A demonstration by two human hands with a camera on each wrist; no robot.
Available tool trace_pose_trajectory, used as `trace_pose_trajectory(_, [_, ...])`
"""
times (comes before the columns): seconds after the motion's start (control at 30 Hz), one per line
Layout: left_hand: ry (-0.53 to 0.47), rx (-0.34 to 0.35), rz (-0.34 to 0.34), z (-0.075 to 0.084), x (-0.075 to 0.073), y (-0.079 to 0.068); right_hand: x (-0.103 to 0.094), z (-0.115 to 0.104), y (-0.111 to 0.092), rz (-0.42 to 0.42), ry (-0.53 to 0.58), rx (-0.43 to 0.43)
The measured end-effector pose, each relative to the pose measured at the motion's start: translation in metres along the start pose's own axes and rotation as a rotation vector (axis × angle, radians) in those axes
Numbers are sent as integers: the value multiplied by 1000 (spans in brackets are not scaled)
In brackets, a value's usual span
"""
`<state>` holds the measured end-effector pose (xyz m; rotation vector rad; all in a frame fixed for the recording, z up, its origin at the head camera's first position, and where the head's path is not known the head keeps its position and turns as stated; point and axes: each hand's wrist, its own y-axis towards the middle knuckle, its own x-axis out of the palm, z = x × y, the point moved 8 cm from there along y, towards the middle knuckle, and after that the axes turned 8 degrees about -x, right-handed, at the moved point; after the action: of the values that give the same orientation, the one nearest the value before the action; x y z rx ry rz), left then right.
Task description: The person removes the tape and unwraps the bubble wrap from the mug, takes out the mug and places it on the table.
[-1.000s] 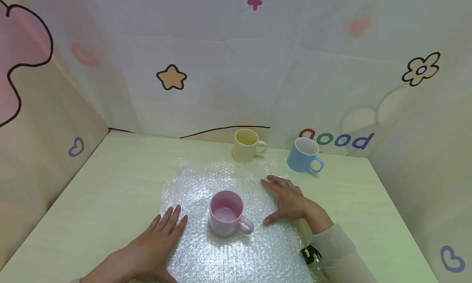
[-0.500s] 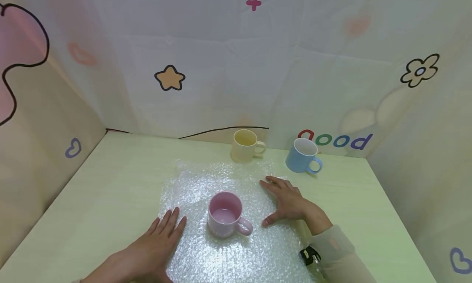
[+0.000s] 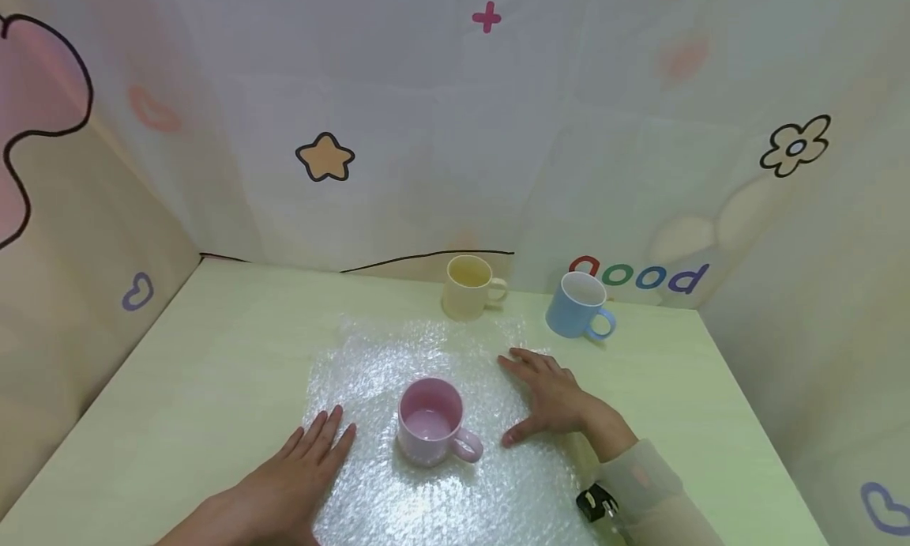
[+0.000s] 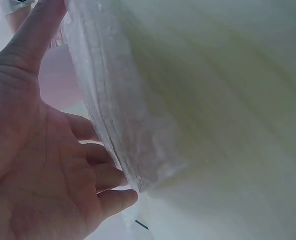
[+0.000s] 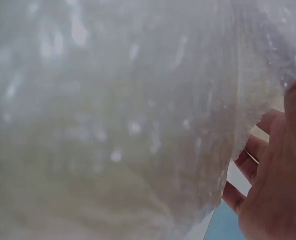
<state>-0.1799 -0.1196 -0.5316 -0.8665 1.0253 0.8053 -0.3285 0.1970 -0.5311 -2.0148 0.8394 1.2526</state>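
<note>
A pink mug (image 3: 430, 421) stands upright on a sheet of bubble wrap (image 3: 384, 372), its handle pointing right. My left hand (image 3: 291, 475) rests on the sheet's left edge, fingers straight and pointing away. Over the right edge lies my right hand (image 3: 558, 400), thumb spread from the fingers, apart from the mug. In the left wrist view, the fingertips of the left hand (image 4: 52, 160) touch the bubble wrap (image 4: 107, 90). The right wrist view shows the bubble wrap (image 5: 112, 110) filling most of the frame, with the right hand (image 5: 278, 175) at its edge.
At the back of the pale table (image 3: 213, 356) stand a yellow mug (image 3: 465, 293) and a light blue mug (image 3: 574, 307), the blue one right of the yellow. A patterned cloth (image 3: 398, 135) closes off the back and sides. A small black device (image 3: 596, 502) sits at the right wrist.
The head view has shifted slightly, so everything appears a little lower and further left. Both hands and the mugs keep their places relative to the bubble wrap.
</note>
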Motion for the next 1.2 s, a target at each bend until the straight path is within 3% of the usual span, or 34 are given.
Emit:
trace_pose_trajectory(0.43, [-91, 8, -22, -16, -6, -3, -2, -13, -14, -7, -36, 19])
trace_pose_trajectory(0.8, [-88, 11, -41, -21, -6, -6, 7, -16, -26, 3, -36, 26])
trace_pose_trajectory(0.97, [-31, 26, -37, -19, -12, -5, 4, -18, -30, 48, 21, 27])
trace_pose_trajectory(1.1, [74, 43, -28, -14, -23, -4, 0, -19, -35, 86, 84, 12])
trace_pose_trajectory(1.2, [94, 31, -32, -12, -32, -2, -2, -20, -38, 114, 118, -9])
